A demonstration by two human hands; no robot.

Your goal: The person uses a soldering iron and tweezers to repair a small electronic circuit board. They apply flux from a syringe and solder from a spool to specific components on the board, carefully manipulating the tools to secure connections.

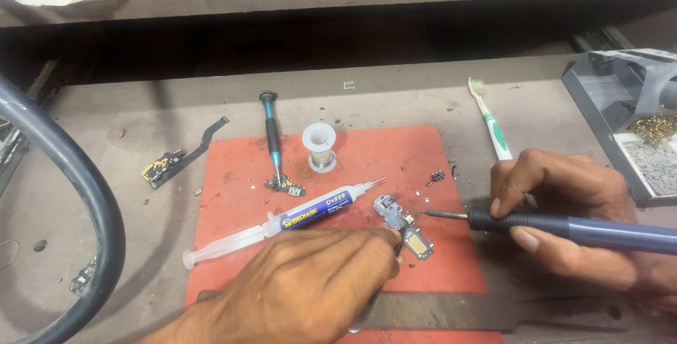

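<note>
A small circuit board (pixel 402 224) with a gold part lies on the red work mat (pixel 395 160). My left hand (pixel 310 284) rests on the mat just left of the board and pinches thin tweezers whose tips touch it. My right hand (pixel 564 210) grips a blue-handled soldering iron (pixel 564 227); its dark tip points left, close to the board's upper right edge. A clear syringe (pixel 282 224) with a blue label lies diagonally on the mat, just above my left hand.
A screwdriver (pixel 271 136), a solder spool (pixel 321 146) and small board pieces (pixel 285 186) sit on the mat's far part. A toothbrush (pixel 491 122) lies right of the mat. A grey stand (pixel 620 118) is at far right, a thick dark cable (pixel 77 196) at left, a flex board (pixel 173 160) nearby.
</note>
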